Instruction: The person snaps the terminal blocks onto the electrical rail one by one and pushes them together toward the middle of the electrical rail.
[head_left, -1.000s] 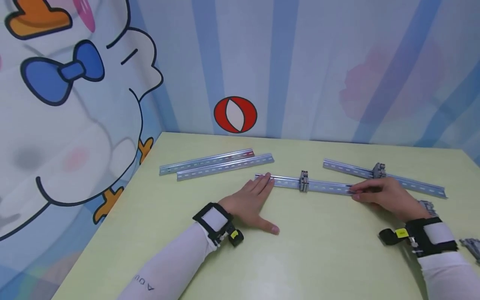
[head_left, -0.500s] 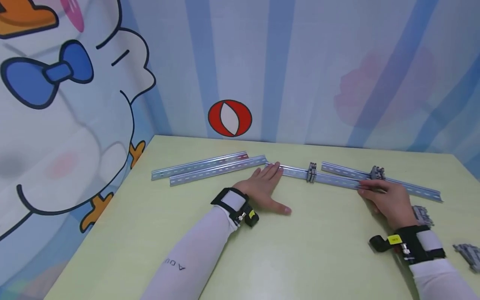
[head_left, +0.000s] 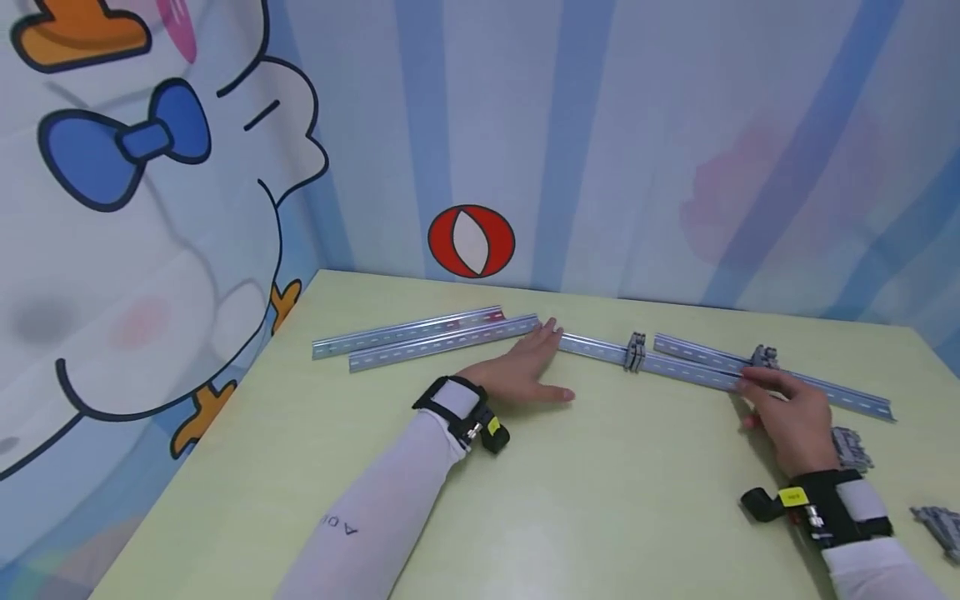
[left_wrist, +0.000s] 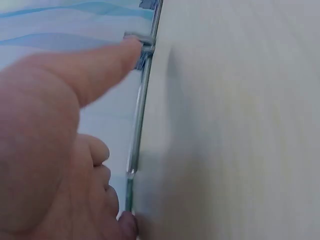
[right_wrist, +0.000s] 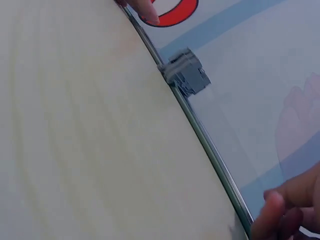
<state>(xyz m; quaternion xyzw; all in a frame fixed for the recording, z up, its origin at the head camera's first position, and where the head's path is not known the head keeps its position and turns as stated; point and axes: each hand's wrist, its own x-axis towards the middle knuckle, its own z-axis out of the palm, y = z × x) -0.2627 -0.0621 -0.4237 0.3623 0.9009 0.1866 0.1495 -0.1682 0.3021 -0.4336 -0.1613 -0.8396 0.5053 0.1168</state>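
Note:
A slotted metal DIN rail [head_left: 686, 368] lies across the middle of the table, with a small stack of grey terminal blocks [head_left: 635, 352] standing on it. My left hand [head_left: 517, 371] lies with straight fingers at the rail's left end, thumb spread toward me. At the other end my right hand [head_left: 791, 421] pinches the rail between thumb and fingers. In the right wrist view the grey block stack [right_wrist: 187, 72] sits upright on the rail edge. Just behind is a second rail [head_left: 840, 394] with its own grey blocks [head_left: 765, 357], partly hidden by my right hand.
Two more rails, a rear one [head_left: 405, 332] and a front one [head_left: 442, 342], lie side by side left of my left hand. Loose grey terminal blocks lie at the right, one group [head_left: 851, 448] by my right wrist, another [head_left: 937, 532] nearer me. A patterned wall [head_left: 585, 167] stands behind.
The held rail has shifted back and to the right, closer to the rail behind it. Both hands moved along with it, and the left fingers now sit by the front left rail's end.

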